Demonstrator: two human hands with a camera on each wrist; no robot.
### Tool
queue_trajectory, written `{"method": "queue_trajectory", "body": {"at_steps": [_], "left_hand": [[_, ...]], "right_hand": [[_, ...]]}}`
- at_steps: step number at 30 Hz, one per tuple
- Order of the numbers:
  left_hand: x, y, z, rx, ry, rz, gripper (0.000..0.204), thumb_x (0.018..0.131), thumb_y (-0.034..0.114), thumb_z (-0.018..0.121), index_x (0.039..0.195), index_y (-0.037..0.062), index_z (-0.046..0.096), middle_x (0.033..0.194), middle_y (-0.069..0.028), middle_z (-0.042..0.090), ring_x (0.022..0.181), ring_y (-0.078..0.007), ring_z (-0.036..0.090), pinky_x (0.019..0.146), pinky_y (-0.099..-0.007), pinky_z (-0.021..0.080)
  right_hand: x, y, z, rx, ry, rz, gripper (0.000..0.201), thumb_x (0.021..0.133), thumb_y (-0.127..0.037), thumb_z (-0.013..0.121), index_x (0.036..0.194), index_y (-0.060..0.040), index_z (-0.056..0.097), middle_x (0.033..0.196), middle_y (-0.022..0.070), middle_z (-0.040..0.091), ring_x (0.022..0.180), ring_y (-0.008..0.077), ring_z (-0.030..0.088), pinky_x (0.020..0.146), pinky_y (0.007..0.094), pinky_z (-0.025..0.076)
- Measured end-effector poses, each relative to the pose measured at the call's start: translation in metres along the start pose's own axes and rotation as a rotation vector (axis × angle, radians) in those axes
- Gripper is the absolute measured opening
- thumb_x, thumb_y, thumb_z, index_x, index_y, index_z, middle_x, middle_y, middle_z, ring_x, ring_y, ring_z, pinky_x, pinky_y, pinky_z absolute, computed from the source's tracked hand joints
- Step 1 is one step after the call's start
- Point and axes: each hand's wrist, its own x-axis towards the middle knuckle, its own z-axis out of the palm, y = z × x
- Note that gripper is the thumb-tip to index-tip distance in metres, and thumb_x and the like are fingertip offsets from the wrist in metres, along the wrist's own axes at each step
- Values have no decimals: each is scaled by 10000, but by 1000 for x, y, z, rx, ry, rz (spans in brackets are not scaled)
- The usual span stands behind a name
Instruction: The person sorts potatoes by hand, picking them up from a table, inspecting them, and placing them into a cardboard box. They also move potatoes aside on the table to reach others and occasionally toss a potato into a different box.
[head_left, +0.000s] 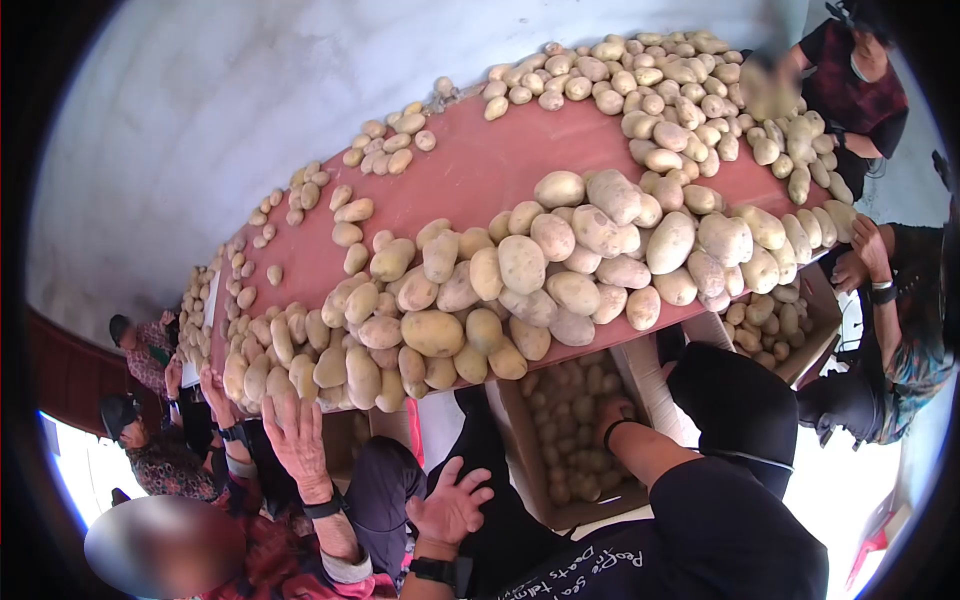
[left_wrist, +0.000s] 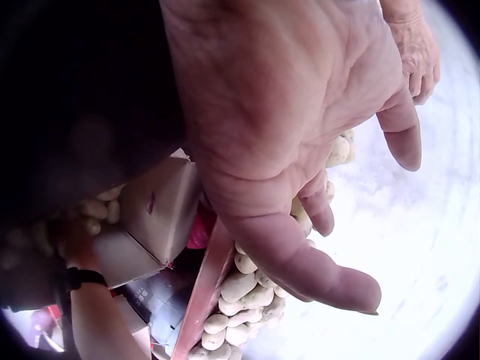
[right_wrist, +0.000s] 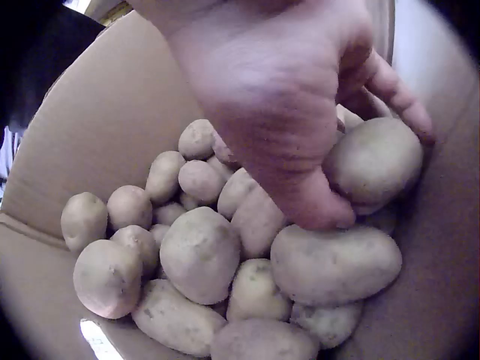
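Note:
My right hand [right_wrist: 277, 97] reaches down inside a cardboard box [head_left: 515, 430] of potatoes. In the right wrist view its thumb and fingers curl round a pale, roundish potato [right_wrist: 379, 165] near the box wall. Below and beside it lie more potatoes, among them a long one [right_wrist: 336, 264] right under the thumb. My left hand [head_left: 450, 508] is raised in front of my body, palm showing, fingers spread and slightly bent, with nothing in it. The left wrist view shows its palm [left_wrist: 277, 112] close up, overlapping the potatoes on the table edge.
A red tabletop [head_left: 480, 160] bears heaps of potatoes [head_left: 520, 265] along its near edge and far side. Another person's hand [head_left: 295, 440] is at the edge to my left. A second potato box [head_left: 810, 335] stands to the right, where another person's hand [head_left: 870, 245] touches the table's potatoes.

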Motion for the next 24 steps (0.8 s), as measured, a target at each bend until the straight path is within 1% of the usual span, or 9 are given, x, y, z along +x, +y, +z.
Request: {"method": "queue_trajectory", "body": {"at_steps": [4,10,12,16,17,19,21,23,24], "left_hand": [[3,-5,3,3,0,13,859,801,523,701,1492,180,325,1488,-243,313,1263,-412,431,796,-419,541],[14,-10,5,20,-47,13,834,838,493,674,1503,170,289,1494,-245,305,1300,-402,413,801,-441,542],[18,-14,7,28,-59,16,873,830,494,680,1509,141,261,1501,-258,289,1310,-411,416,803,-436,542],[23,-19,10,53,-73,7,901,833,496,670,1518,121,221,1504,-270,281,1324,-415,412,804,-429,544],[23,-20,12,58,-73,8,903,834,496,667,1520,121,215,1504,-271,282,1326,-415,410,805,-429,545],[23,-20,12,64,-80,4,905,838,496,661,1522,121,204,1502,-272,284,1331,-412,407,809,-428,545],[22,-20,12,70,-86,3,904,839,494,658,1523,120,201,1502,-272,285,1336,-408,402,817,-425,545],[20,-19,10,77,-91,15,900,840,491,656,1522,119,203,1502,-271,286,1341,-404,396,827,-422,545],[19,-18,10,72,-98,18,893,841,493,658,1522,127,210,1508,-267,279,1342,-402,395,831,-425,543]], "right_hand": [[-7,13,-18,174,-196,-98,502,767,-284,627,1215,-58,633,1243,159,606,1053,374,607,731,615,492],[-25,68,-45,1050,4,-734,700,676,-170,711,1338,-121,489,1137,148,629,954,347,620,788,484,533],[-128,138,-122,1429,-210,-593,773,674,-147,698,1372,-94,371,1190,140,564,946,283,608,785,420,540],[-156,206,-155,1666,378,-993,729,714,-114,673,1369,-72,355,1233,94,479,1135,188,488,947,326,439],[-166,222,-164,1828,409,-1083,722,720,-118,672,1370,-89,359,1252,60,448,1198,173,424,1030,306,353],[-195,256,-201,1781,717,-990,726,731,-124,658,1386,-90,345,1267,58,428,1209,170,410,1039,304,341],[-222,279,-236,1883,675,-930,731,741,-141,659,1395,-76,338,1251,71,467,1151,183,463,973,328,411],[-208,293,-274,1422,1212,-792,750,743,-143,660,1413,-119,323,1260,101,500,1083,234,557,906,364,472],[-207,296,-293,1283,1241,-679,763,735,-138,670,1413,-115,322,1273,119,495,1105,255,554,923,370,469]]}}
